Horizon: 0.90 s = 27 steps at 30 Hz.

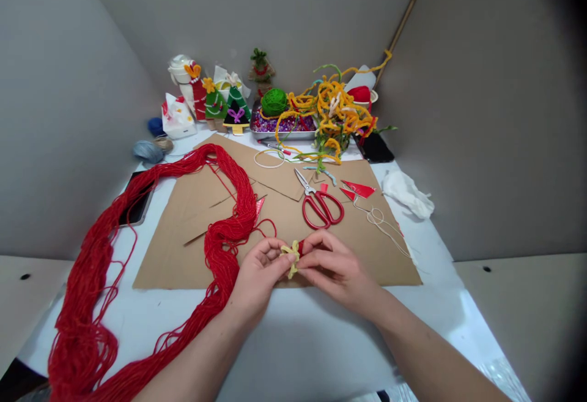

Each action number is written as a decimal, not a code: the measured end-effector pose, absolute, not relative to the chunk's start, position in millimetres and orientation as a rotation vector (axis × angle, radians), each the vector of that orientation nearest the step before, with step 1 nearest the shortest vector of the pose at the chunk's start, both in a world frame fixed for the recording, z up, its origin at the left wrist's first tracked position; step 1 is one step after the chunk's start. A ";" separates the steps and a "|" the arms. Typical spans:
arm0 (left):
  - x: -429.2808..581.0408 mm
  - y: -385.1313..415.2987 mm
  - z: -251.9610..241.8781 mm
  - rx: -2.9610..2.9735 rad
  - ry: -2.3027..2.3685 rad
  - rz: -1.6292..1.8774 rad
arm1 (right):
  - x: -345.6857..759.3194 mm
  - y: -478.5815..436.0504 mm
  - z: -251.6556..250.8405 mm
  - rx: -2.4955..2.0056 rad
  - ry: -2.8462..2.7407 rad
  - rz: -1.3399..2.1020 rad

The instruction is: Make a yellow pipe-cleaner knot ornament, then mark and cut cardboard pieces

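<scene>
Near the front edge of the brown cardboard [160,255], a small pale yellow yarn bow [292,252] is held up between my two hands. My left hand [263,270] pinches it from the left, thumb across its middle. From the right, my right hand [337,267] closes its fingertips at the bow's edge, where a bit of red also shows. Exactly what the right fingers grip is partly hidden. Red-handled scissors [321,203] lie just beyond, blades pointing away. A large loose skein of red yarn [229,230] loops around on the left, close to my left forearm.
Red scraps [360,189] and white thread [378,218] lie on the right, beside a crumpled tissue [408,194]. Behind stand small felt trees [215,105], a bead tray [283,136] with a green yarn ball [274,101], and tangled orange yarn [337,111]. Walls enclose three sides.
</scene>
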State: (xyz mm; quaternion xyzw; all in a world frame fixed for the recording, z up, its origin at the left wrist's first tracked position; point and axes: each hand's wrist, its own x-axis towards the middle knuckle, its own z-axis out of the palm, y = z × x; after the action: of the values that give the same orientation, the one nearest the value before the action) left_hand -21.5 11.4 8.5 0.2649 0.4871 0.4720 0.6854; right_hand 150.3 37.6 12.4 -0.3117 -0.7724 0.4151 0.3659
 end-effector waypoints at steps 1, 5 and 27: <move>-21.1 11.5 8.3 0.593 1.097 1.059 | 149.6 37.1 12.1 -0.814 -1.981 1.052; -19.2 11.5 6.7 0.589 1.124 1.078 | 147.2 36.0 11.3 -0.841 -1.994 0.998; -13.8 11.6 10.9 0.651 1.243 1.111 | 138.6 29.3 4.9 -1.034 -1.887 0.925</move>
State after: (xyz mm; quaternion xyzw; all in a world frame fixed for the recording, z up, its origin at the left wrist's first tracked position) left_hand -13.8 11.6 10.9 0.2838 0.5417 0.4842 0.6257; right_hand 138.6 29.3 4.9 -0.4068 -0.7420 0.3640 0.3892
